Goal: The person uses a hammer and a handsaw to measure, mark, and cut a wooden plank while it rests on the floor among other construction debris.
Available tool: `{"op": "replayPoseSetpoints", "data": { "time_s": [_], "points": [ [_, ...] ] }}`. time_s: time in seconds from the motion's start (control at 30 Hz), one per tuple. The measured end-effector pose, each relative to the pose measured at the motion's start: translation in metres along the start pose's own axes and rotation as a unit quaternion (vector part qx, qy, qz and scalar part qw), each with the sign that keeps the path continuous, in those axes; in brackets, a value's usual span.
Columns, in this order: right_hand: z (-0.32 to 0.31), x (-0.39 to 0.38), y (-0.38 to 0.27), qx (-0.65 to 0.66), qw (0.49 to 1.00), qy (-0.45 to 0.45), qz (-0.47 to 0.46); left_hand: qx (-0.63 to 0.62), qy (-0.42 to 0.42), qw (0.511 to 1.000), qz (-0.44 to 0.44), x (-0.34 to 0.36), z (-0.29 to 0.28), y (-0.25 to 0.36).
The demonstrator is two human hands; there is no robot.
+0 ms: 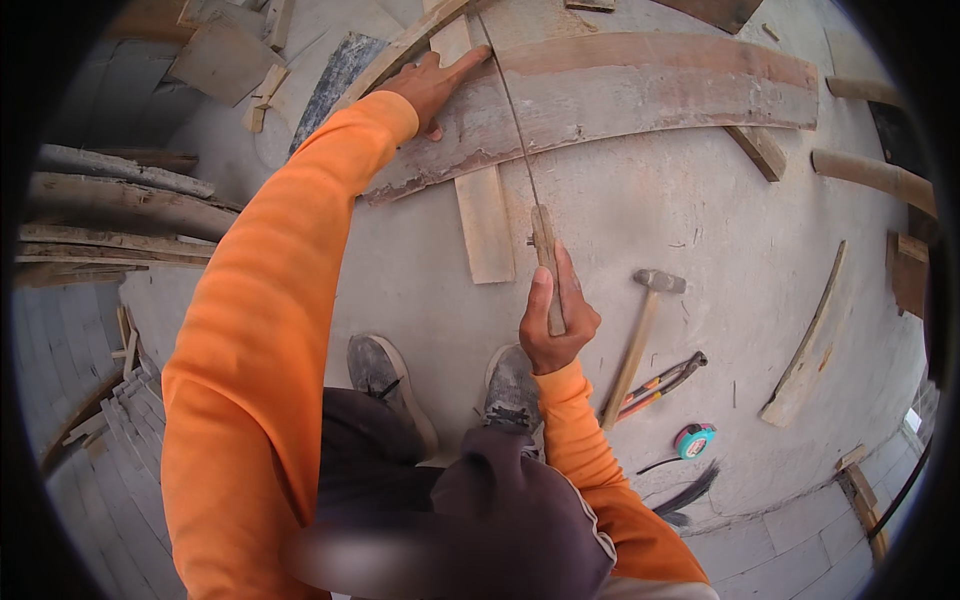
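Observation:
My right hand (558, 320) is closed around the wooden handle of a saw (543, 235). Seen edge-on, the saw's thin blade runs away from me across a wide, worn plank (640, 85). My left hand (432, 85) lies on the plank left of the blade, fingers spread, with one fingertip close to the blade. Beneath the plank, a narrow pale board (485, 225) sticks out toward me. How deep the blade sits in the wood, I cannot tell.
On the concrete to my right lie a hammer (640, 335), pincers (665, 382) with orange handles, a teal tape measure (694, 440) and a bundle of dark wires (688, 492). A wood strip (808, 340) lies farther right. Stacked timber (130, 205) is at the left.

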State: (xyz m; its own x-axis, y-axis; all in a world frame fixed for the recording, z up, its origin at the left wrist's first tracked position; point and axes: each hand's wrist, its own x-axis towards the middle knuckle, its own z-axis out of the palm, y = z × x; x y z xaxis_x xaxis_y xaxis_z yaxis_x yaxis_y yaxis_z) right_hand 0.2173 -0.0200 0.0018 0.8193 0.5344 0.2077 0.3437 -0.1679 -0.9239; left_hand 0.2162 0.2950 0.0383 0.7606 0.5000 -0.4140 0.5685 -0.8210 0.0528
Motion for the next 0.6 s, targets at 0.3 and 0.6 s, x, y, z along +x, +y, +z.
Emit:
{"op": "replayPoseSetpoints", "data": {
  "time_s": [0.3,0.6],
  "points": [
    [-0.011,0.007,-0.007,0.013,1.0,-0.017,-0.006,0.04,0.039,0.998,0.014,-0.016,-0.004,0.009],
    [-0.023,-0.013,-0.01,-0.015,0.999,-0.026,-0.012,0.017,0.002,1.0,-0.015,-0.008,-0.003,0.006]
  ]
}}
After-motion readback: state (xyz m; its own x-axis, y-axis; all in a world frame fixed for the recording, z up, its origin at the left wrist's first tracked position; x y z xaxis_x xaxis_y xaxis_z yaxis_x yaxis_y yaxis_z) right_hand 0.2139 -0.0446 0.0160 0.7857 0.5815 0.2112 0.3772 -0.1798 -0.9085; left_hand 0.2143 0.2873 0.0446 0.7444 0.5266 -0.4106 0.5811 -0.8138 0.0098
